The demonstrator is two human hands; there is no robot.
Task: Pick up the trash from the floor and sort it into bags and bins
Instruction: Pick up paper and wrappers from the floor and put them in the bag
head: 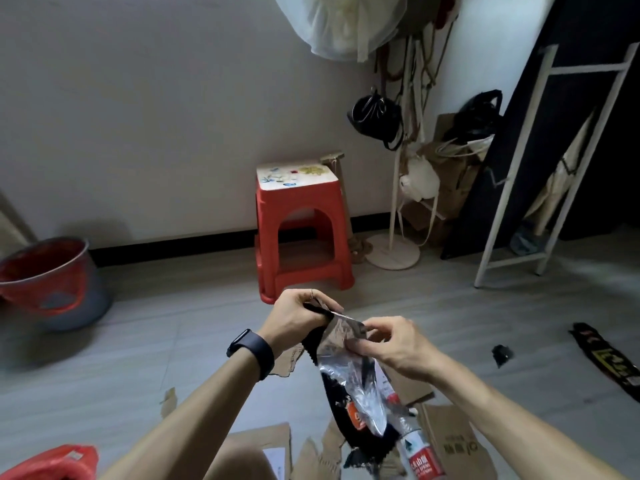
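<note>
Both hands meet on a foil wrapper [346, 375], black outside and silver inside, held up in the air between them; the left hand [298, 318] has its fingers curled tight round the wrapper's dark upper edge, a dark band [252, 351] on its wrist; the right hand [391, 344] pinches the silver edge between thumb and fingertips, just beside the left; the wrapper hangs down from the grip, crumpled and spread open. Straight below the grip lie torn cardboard [457, 441] and a bottle [420, 452] with a red label, its top hidden behind the wrapper's lower end; right of the grip, well apart on the floor, lie a small black scrap [502, 353] and, farther out, a long black packet [609, 362]; beyond the grip a red stool [301, 233] stands against the wall; far left of it sits a bucket [52, 278] with a red liner; below and left, at the frame's corner, shows a red bag [52, 462].
</note>
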